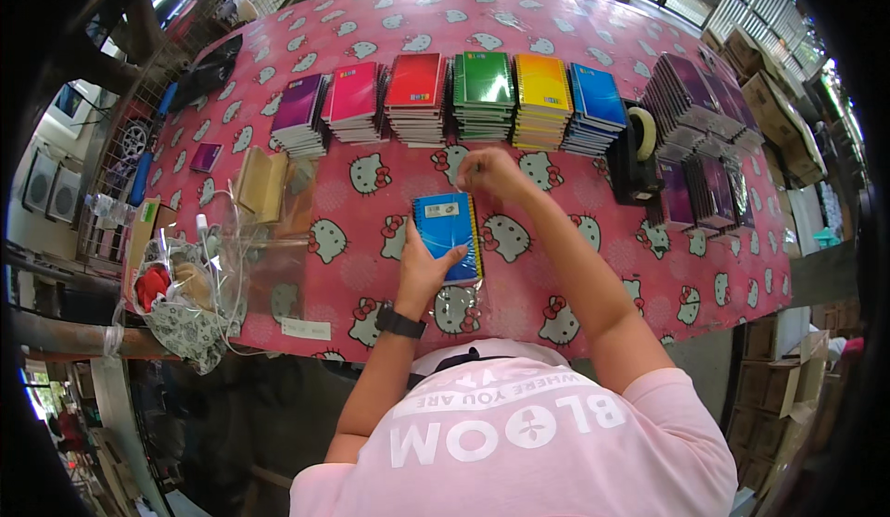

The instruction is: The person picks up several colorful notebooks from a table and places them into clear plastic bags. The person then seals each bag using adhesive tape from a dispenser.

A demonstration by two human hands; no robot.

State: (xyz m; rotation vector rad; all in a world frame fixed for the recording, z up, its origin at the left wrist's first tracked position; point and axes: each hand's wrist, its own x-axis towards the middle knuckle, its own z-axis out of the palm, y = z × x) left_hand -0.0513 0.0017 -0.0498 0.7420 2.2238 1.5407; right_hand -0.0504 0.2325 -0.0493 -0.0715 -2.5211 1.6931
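My left hand [425,262] grips a small bundle of spiral notebooks with a blue cover [447,219] at the near middle of the table. A white label sits near its top edge, and a yellow edge shows along its right side. Shiny clear plastic shows at its lower end. Just above the bundle's upper right corner, my right hand [498,176] is raised with its fingers curled together. What those fingers hold, if anything, is too small and blurred to name.
Stacks of purple [299,114], pink [353,100], red [416,86], green [483,90], yellow [542,90] and blue [596,100] notebooks line the table's middle. A black tape dispenser [640,169] stands beside packed purple notebooks [691,100]. A patterned bag [190,327] hangs at the left edge.
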